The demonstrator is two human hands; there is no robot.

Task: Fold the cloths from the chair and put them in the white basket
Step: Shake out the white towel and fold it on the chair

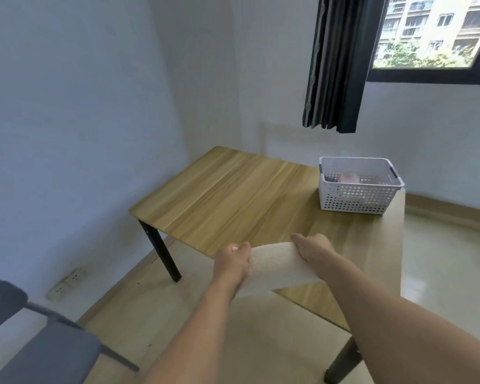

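**White cloth stretched over the table edge**

White cloth [272, 268] held taut between left hand [233, 261] and right hand [313, 249], above the near edge of the wooden table [233, 195], probably spread for folding. Fingers of both curled tight round its upper corners. White basket [358, 187] stood at the far right corner, already holding something pinkish. Grey chair [39, 342] at lower left.

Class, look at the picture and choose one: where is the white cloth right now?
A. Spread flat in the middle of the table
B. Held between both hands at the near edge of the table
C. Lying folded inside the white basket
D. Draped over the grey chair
B: the white cloth stretches between the left hand and the right hand, above the table edge.
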